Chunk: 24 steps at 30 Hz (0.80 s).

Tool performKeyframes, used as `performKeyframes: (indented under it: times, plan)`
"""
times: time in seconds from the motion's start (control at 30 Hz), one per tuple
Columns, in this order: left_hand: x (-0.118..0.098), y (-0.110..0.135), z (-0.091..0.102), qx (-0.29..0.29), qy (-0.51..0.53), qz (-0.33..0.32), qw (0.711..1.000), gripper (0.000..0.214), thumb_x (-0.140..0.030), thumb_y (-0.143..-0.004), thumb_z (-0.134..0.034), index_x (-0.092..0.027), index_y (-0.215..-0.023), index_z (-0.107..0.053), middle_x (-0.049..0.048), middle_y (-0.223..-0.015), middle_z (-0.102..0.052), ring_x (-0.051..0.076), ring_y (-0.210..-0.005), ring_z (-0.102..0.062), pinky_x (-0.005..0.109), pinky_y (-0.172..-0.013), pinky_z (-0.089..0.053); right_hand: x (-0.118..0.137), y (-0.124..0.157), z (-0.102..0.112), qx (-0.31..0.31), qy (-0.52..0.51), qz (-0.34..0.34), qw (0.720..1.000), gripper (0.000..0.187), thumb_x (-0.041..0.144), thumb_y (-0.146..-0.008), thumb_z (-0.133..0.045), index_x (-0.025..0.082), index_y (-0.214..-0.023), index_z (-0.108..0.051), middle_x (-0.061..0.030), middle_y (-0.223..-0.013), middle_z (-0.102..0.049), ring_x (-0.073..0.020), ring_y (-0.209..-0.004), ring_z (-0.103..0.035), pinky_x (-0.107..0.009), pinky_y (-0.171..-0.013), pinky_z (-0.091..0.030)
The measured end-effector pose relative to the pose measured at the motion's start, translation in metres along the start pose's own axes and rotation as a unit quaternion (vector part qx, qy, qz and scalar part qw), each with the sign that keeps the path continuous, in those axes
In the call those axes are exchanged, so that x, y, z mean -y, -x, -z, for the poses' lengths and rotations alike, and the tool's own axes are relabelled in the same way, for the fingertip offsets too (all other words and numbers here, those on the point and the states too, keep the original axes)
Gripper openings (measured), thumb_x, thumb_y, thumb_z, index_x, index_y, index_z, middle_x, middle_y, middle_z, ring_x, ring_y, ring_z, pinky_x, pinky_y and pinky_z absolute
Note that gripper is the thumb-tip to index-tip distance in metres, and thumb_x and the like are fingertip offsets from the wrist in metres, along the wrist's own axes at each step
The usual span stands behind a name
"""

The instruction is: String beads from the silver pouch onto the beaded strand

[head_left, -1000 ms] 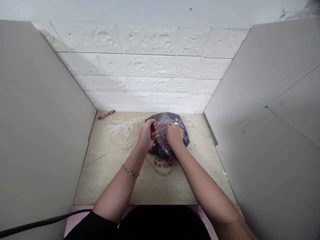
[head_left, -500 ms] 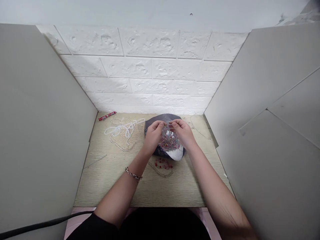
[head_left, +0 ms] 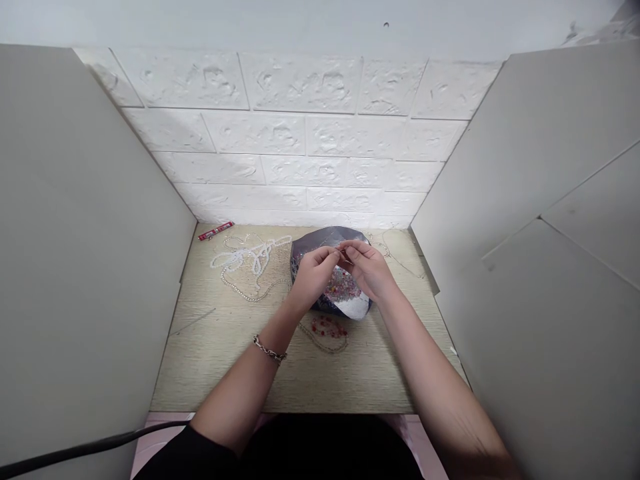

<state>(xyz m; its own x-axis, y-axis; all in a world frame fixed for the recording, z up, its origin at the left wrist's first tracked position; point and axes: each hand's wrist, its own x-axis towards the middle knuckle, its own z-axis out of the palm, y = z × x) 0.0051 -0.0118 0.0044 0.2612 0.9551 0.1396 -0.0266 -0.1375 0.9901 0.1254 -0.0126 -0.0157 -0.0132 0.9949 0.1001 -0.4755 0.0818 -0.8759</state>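
Note:
My left hand [head_left: 319,270] and my right hand [head_left: 367,263] meet fingertip to fingertip above a dark bag [head_left: 307,243] lying open on the table. Each hand is closed in a pinch; whatever lies between the fingers is too small to make out. Inside the bag, below my right hand, is a heap of small pink, red and clear beads [head_left: 343,287]. A white flap [head_left: 356,307] shows at the bag's front. Just in front of the bag lie a string of red and pink beads [head_left: 327,327] and a pale bead chain [head_left: 325,348].
On the left lie tangled white bead strings [head_left: 245,257], a thin needle-like rod [head_left: 195,321] and a small red packet [head_left: 216,231]. Fine chains [head_left: 385,247] lie to the right of the bag. Grey panels [head_left: 90,253] flank the wooden table [head_left: 350,387], with a white brick-pattern wall [head_left: 280,133] behind.
My hands have come together, the left moving right until the fingertips touch. The bag and the strings on the table have not moved.

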Motion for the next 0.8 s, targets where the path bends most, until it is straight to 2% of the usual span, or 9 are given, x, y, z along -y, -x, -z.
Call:
performKeyframes:
  times: [0.23,0.5,0.8]
  plan:
    - [0.0020,0.0004,0.0004,-0.009,-0.069,-0.050,0.996,0.023,-0.031,-0.074,-0.048,-0.014,-0.073,-0.063,0.0019,-0.071,-0.062,0.012,-0.068,-0.053,0.023,-0.064,-0.039,-0.0009,0.0008,-0.0017,0.001,-0.001,-0.003,1.000,0.023,0.035,-0.059,-0.068,0.020,-0.075,-0.059,0.0012,-0.075,-0.061,-0.0099,-0.073,-0.057,-0.029,-0.080,-0.047]
    - [0.0055,-0.0009,0.0021,0.014,-0.067,-0.062,0.996,0.027,-0.034,-0.076,-0.047,-0.013,-0.079,-0.064,0.0035,-0.075,-0.064,0.014,-0.073,-0.055,0.025,-0.068,-0.041,-0.0028,0.0012,-0.0005,0.005,-0.079,-0.028,0.996,0.018,0.028,-0.058,-0.071,0.020,-0.071,-0.062,0.0023,-0.072,-0.062,-0.0075,-0.070,-0.057,-0.020,-0.071,-0.048]
    - [0.0030,0.0014,0.0029,0.032,-0.109,-0.088,0.990,0.028,-0.033,-0.078,-0.044,-0.013,-0.080,-0.063,0.0059,-0.081,-0.064,0.016,-0.078,-0.056,0.027,-0.071,-0.042,-0.0010,0.0017,0.0019,0.011,-0.105,-0.039,0.994,0.019,0.024,-0.056,-0.073,0.021,-0.072,-0.062,0.0026,-0.075,-0.064,-0.0073,-0.072,-0.058,-0.019,-0.070,-0.048]
